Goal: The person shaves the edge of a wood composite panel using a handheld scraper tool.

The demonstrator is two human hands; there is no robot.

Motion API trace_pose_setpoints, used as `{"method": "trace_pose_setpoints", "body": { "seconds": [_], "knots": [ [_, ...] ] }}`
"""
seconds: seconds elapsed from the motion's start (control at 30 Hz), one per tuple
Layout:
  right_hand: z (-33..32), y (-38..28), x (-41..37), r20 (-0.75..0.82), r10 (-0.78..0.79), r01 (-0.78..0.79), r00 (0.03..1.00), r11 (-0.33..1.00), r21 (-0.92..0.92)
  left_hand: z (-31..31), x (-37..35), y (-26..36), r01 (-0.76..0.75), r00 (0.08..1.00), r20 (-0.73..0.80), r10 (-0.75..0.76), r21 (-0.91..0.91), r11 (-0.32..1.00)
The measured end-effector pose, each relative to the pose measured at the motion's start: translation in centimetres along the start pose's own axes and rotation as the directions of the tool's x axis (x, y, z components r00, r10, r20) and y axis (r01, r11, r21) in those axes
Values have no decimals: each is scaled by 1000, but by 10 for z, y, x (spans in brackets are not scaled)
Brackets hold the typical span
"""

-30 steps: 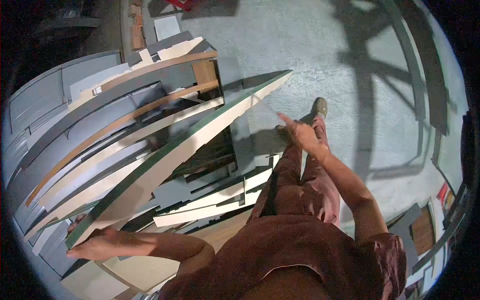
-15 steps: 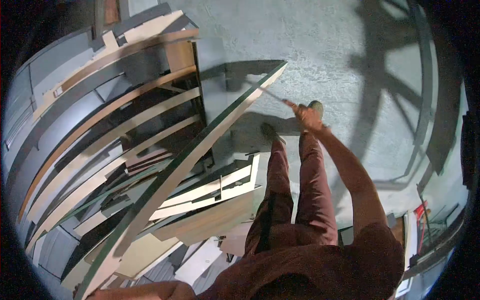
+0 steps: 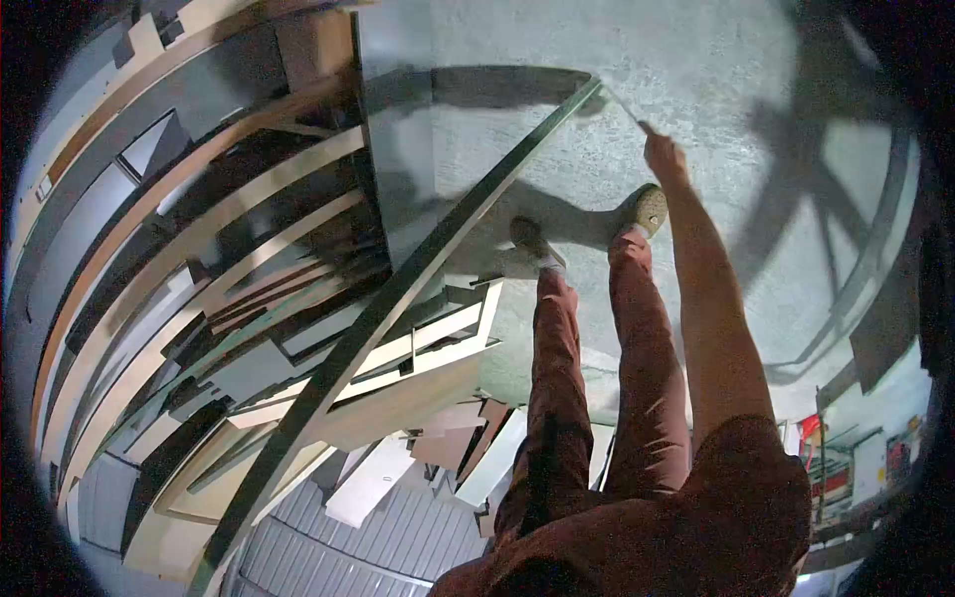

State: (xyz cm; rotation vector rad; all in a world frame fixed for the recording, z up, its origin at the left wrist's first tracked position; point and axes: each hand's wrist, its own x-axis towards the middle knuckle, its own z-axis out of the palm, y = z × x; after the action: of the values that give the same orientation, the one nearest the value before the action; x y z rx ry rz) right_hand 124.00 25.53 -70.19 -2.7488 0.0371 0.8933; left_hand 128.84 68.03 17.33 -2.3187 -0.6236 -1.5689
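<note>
My right hand (image 3: 665,156) is closed around the handle of a thin, straight tool (image 3: 627,107), whose exact kind is too small to make out. The tool's far tip is at the end of a long narrow board (image 3: 398,298). This board slants across the view from the upper middle down to the lower left, with a dark greenish face and a paler edge. My left hand is outside the picture, and the board's near end runs off the bottom edge.
To the left, a rack holds several long boards (image 3: 288,234) and strips. Pale frame-like pieces (image 3: 438,333) and loose white panels (image 3: 368,483) lie below the long board. My feet are on the grey concrete floor (image 3: 557,149). Shelving with red items (image 3: 836,488) stands at right.
My right hand has moved up and away with the tool, its arm straighter. The board's pale edge has turned partly out of sight. My right foot stands farther forward, and my left forearm has left view.
</note>
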Motion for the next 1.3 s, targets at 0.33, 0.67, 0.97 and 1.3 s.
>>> {"method": "trace_pose_setpoints", "body": {
  "seconds": [0.33, 0.67, 0.97, 1.3],
  "knots": [
    [-145, 19, -227, 109, 128, -168, 986, 810, 563, -25, 62, -61, 51, 999, 12, -50, -91, 994],
    [-185, 24, -474, 124, 355, -295, 927, 484, 824, 12, 111, -100, -144, 961, 179, 211, -331, 933],
    [-129, -43, -532, 300, 413, -467, 860, 400, 788, -72, 133, -63, 655, 713, 676, -187, -545, 524],
    [-180, -80, -521, 84, 276, -190, 958, 385, 903, -129, 144, -61, 350, 576, 683, 449, -702, 620]
  ]
}}
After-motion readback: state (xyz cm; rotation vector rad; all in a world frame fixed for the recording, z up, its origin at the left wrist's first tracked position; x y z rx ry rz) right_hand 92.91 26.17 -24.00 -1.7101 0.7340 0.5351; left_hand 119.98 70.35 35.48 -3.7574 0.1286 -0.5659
